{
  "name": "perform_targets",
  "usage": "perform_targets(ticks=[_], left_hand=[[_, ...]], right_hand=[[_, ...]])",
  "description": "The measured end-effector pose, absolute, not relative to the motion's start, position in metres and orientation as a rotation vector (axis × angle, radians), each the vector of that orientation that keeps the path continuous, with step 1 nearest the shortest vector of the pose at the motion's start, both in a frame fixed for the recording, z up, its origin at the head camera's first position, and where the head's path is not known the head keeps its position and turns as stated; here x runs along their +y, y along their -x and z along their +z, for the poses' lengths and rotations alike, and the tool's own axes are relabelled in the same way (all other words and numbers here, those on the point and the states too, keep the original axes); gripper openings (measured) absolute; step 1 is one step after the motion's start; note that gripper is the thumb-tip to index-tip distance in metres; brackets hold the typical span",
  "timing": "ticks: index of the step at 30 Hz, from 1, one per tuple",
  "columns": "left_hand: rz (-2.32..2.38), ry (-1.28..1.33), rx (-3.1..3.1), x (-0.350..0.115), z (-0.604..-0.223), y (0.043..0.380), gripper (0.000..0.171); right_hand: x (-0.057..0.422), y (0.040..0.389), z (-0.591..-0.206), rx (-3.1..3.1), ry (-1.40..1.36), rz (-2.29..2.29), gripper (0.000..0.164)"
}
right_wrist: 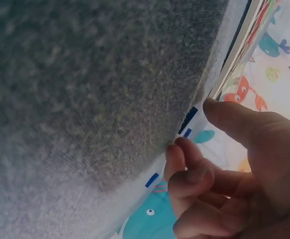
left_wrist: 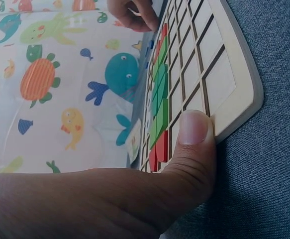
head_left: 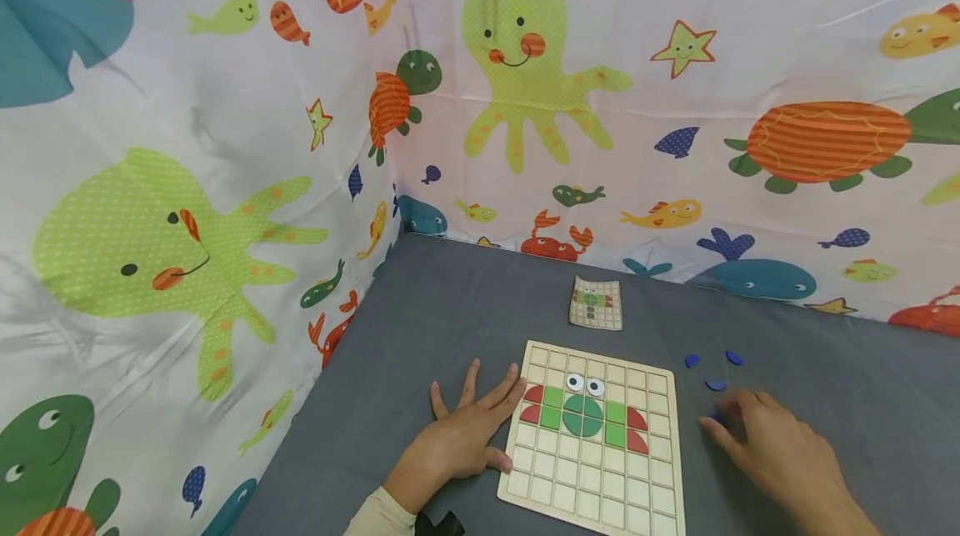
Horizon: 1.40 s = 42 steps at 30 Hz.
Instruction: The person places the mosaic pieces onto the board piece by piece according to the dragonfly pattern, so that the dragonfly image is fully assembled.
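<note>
A wooden grid board (head_left: 567,469) lies on the grey cloth. It carries red quarter-round pieces (head_left: 637,418), green squares (head_left: 616,412), a dark green circle of quarter pieces (head_left: 582,416) and two round eye pieces (head_left: 595,387). At its left edge my left hand (head_left: 457,440) rests with spread fingers, the thumb (left_wrist: 194,132) touching the rim. Right of the board, my right hand (head_left: 780,448) hovers low over the cloth, thumb and forefinger apart. One blue piece (right_wrist: 188,119) lies by that gap, partly hidden from the head camera. Other blue pieces (head_left: 716,384) are scattered just beyond the hand.
Behind the board lies a small pattern card (head_left: 596,315) printed with a similar grid figure. White curtains (head_left: 420,102) with sea-animal prints hang at the back and left. A black object (head_left: 441,524) shows at the left wrist.
</note>
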<state>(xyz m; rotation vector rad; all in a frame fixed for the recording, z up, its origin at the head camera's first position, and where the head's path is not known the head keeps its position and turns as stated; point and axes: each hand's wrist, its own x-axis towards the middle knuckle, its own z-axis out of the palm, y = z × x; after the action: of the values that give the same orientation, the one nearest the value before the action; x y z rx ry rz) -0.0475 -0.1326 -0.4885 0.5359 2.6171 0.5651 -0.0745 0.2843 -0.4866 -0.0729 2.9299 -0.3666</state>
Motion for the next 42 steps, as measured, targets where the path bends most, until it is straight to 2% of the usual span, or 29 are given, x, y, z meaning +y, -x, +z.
perform_targets(ticks=[2,8,13,29,42], left_hand=[[0.536,-0.526,2.623,-0.132,-0.486,0.047,0.113],[0.548,-0.529,2.617,-0.132,-0.484,0.047,0.113],[0.583,-0.537,2.605,-0.133,-0.487,0.048,0.112],[0.528,-0.522,2.617,-0.133,-0.488,0.048,0.113],[0.535,-0.524,2.614,-0.133,-0.486,0.047,0.113]], right_hand=[[0.284,0.076,-0.486,2.910,0.044,-0.337,0.058],[0.277,0.079,-0.487,2.890,0.045,-0.331,0.031],[0.277,0.075,-0.486,2.921,0.114,-0.385,0.019],[0.268,0.070,-0.483,2.933,0.181,-0.454,0.016],[0.262,0.066,-0.489,2.968,0.284,-0.418,0.029]])
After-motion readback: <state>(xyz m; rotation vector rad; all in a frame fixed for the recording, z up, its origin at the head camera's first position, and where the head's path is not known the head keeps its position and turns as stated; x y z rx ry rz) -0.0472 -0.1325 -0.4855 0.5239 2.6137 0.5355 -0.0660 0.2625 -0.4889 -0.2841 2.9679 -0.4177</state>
